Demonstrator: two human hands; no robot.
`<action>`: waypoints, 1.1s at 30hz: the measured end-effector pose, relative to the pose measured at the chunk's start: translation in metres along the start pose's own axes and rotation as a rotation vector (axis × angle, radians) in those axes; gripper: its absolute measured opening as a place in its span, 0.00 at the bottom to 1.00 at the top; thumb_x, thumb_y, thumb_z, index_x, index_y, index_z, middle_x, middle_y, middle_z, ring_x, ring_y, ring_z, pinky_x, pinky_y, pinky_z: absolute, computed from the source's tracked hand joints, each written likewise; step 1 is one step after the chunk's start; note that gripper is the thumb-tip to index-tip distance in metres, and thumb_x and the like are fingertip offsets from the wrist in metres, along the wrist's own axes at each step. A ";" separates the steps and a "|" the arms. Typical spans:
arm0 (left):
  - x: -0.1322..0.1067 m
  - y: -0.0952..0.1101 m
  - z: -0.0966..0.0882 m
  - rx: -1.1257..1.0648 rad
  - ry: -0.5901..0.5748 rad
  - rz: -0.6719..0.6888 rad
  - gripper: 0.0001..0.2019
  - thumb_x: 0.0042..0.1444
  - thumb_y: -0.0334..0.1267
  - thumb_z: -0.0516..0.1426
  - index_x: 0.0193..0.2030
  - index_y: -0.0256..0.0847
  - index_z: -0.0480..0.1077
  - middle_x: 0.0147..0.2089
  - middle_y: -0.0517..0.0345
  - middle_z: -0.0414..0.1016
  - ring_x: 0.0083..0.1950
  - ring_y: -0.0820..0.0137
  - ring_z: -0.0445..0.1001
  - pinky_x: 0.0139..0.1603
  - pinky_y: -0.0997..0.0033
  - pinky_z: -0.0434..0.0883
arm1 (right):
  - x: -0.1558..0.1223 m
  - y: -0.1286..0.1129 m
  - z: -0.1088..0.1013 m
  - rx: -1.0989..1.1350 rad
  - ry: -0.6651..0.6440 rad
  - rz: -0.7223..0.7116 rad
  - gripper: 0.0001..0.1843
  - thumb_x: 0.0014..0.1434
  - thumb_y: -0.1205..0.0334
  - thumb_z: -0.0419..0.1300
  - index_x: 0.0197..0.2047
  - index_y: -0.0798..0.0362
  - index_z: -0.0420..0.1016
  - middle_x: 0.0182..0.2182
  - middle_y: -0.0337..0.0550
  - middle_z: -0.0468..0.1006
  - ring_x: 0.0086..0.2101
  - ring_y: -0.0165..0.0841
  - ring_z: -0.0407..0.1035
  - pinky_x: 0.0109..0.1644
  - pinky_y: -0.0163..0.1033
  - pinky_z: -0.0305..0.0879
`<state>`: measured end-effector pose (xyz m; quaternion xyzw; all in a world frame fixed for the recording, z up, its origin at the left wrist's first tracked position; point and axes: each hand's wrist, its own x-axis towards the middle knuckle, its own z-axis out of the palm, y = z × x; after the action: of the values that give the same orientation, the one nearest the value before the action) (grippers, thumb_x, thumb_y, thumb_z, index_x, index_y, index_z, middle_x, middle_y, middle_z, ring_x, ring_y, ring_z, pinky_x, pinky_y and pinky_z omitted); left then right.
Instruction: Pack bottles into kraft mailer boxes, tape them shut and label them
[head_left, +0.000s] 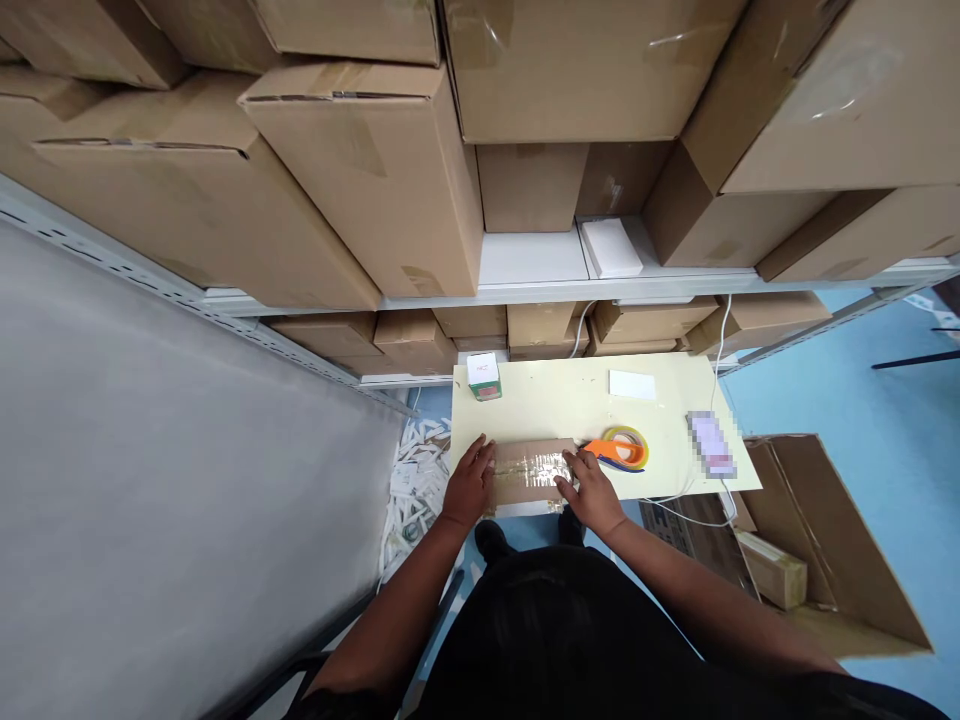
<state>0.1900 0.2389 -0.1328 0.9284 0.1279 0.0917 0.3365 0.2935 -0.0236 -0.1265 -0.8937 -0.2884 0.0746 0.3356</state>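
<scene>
A small brown cardboard box [529, 470] with shiny clear tape along its top lies at the near edge of a pale yellow table [570, 405]. My left hand [469, 487] rests flat on the box's left end, fingers stretched out. My right hand [592, 487] presses on the box's right end, fingers spread over the tape. An orange tape dispenser [621, 449] with a roll of tape lies just right of the box, close to my right hand's fingertips.
On the table stand a small white and green box [484, 376], a white card [631, 384] and a blurred phone [711, 443] with a white cable. Shelves of large cardboard boxes [375, 180] rise behind. An open carton [825, 540] sits on the floor at right; paper scraps [416, 480] at left.
</scene>
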 end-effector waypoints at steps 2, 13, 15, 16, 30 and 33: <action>0.007 -0.001 0.001 0.018 0.005 -0.005 0.21 0.69 0.36 0.49 0.67 0.45 0.69 0.72 0.49 0.65 0.71 0.59 0.66 0.73 0.51 0.66 | 0.005 0.003 -0.003 0.026 -0.008 -0.002 0.26 0.67 0.53 0.57 0.66 0.48 0.68 0.55 0.54 0.72 0.51 0.45 0.73 0.54 0.52 0.76; 0.014 0.020 -0.002 0.257 -0.178 0.100 0.15 0.64 0.28 0.53 0.52 0.44 0.76 0.53 0.45 0.77 0.50 0.57 0.76 0.52 0.57 0.74 | 0.003 0.111 -0.047 -0.590 -0.196 0.121 0.18 0.57 0.62 0.62 0.50 0.58 0.77 0.45 0.61 0.81 0.52 0.55 0.70 0.61 0.61 0.60; 0.011 0.026 0.001 0.253 -0.196 0.070 0.16 0.63 0.27 0.53 0.52 0.44 0.76 0.52 0.47 0.76 0.47 0.59 0.77 0.48 0.61 0.75 | 0.007 0.119 -0.048 -0.592 -0.220 0.129 0.15 0.59 0.62 0.60 0.48 0.58 0.77 0.44 0.61 0.82 0.50 0.53 0.71 0.60 0.58 0.59; 0.009 0.029 0.002 0.244 -0.178 0.048 0.16 0.63 0.27 0.53 0.53 0.44 0.75 0.52 0.48 0.76 0.48 0.60 0.77 0.48 0.61 0.75 | 0.009 0.119 -0.050 -0.582 -0.207 0.132 0.15 0.60 0.60 0.59 0.47 0.58 0.77 0.44 0.61 0.82 0.49 0.52 0.72 0.59 0.57 0.61; -0.005 0.037 -0.022 0.049 0.010 -0.055 0.11 0.62 0.37 0.60 0.51 0.44 0.74 0.54 0.49 0.74 0.54 0.57 0.72 0.58 0.54 0.69 | 0.056 -0.023 -0.141 -0.021 -0.185 0.272 0.12 0.54 0.52 0.58 0.32 0.51 0.76 0.22 0.37 0.74 0.24 0.34 0.67 0.27 0.36 0.58; -0.010 0.049 -0.010 0.124 -0.033 -0.049 0.12 0.61 0.37 0.60 0.52 0.44 0.75 0.55 0.48 0.74 0.55 0.54 0.71 0.56 0.52 0.68 | 0.058 -0.031 -0.148 0.167 -0.174 0.315 0.10 0.54 0.54 0.58 0.31 0.51 0.73 0.21 0.36 0.72 0.24 0.33 0.66 0.25 0.35 0.58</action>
<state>0.1871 0.2054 -0.0944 0.9455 0.1505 0.0599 0.2824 0.3758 -0.0546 0.0099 -0.8870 -0.1660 0.2270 0.3664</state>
